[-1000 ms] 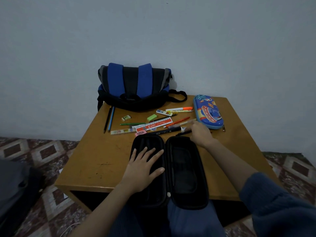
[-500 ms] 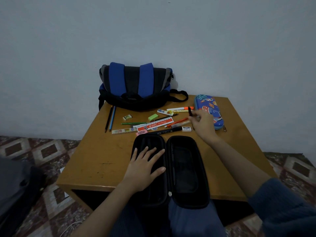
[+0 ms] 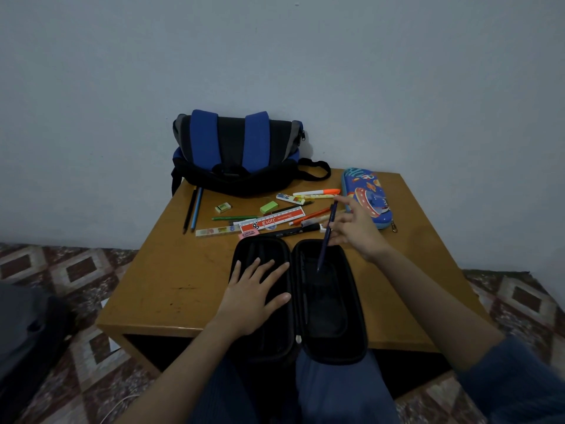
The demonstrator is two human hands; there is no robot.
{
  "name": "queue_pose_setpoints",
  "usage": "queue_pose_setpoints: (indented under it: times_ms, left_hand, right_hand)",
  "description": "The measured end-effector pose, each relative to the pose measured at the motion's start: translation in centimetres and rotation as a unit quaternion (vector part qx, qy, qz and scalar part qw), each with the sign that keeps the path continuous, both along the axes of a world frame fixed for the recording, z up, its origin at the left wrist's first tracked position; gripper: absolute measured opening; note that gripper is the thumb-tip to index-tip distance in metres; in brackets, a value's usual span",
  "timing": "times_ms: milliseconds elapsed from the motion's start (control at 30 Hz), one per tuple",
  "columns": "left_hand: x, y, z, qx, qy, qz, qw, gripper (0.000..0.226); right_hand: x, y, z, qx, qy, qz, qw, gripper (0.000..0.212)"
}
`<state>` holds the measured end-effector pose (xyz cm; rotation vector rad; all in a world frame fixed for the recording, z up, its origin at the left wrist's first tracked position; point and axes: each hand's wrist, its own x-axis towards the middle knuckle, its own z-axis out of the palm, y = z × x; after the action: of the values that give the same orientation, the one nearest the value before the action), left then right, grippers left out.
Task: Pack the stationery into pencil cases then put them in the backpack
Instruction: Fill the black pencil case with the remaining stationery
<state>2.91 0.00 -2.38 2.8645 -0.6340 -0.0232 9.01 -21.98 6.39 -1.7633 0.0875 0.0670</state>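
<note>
Black and unzipped, the case [image 3: 298,301] lies flat at the table's [image 3: 171,280] near edge, overhanging it. The left hand [image 3: 255,296] presses its left half, fingers spread, holding nothing. Above the case's right half, the right hand [image 3: 356,232] pinches a dark pen [image 3: 326,237], tip angled down into that half. Beyond the case lie rulers [image 3: 272,221], pens, pencils [image 3: 193,213] and erasers [image 3: 269,207]; a blue case [image 3: 367,195] sits far right of it, the backpack [image 3: 238,154] behind against the wall.
</note>
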Motion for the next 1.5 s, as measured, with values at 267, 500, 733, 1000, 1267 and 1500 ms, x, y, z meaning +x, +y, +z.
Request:
queue_pose_setpoints:
  times_ms: [267, 500, 733, 1000, 1267, 1500]
  left_hand:
    - [-0.1, 0.0, 0.2, 0.006, 0.008, 0.003, 1.000, 0.100]
    - [-0.1, -0.2, 0.3, 0.007, 0.013, 0.011, 1.000, 0.106]
    - [-0.2, -0.2, 0.3, 0.008, 0.013, 0.012, 1.000, 0.105]
    - [-0.2, -0.2, 0.3, 0.007, 0.013, 0.011, 1.000, 0.104]
    - [-0.2, -0.2, 0.2, 0.007, 0.008, 0.013, 1.000, 0.103]
    - [-0.1, -0.2, 0.2, 0.001, 0.006, 0.011, 1.000, 0.103]
  right_hand:
    - [-0.2, 0.9, -1.4, -0.035, 0.021, 0.012, 0.999, 0.059]
    - [0.5, 1.5, -2.0, -0.045, 0.038, -0.004, 0.998, 0.057]
    - [0.7, 1.7, -2.5, -0.059, 0.066, 0.008, 0.996, 0.058]
    - [1.0, 2.1, -2.4, -0.069, 0.056, 0.011, 0.996, 0.054]
    - [0.4, 2.2, -2.7, -0.100, 0.118, 0.064, 0.986, 0.057]
    - [-0.4, 2.3, -3.4, -0.185, 0.121, 0.097, 0.970, 0.049]
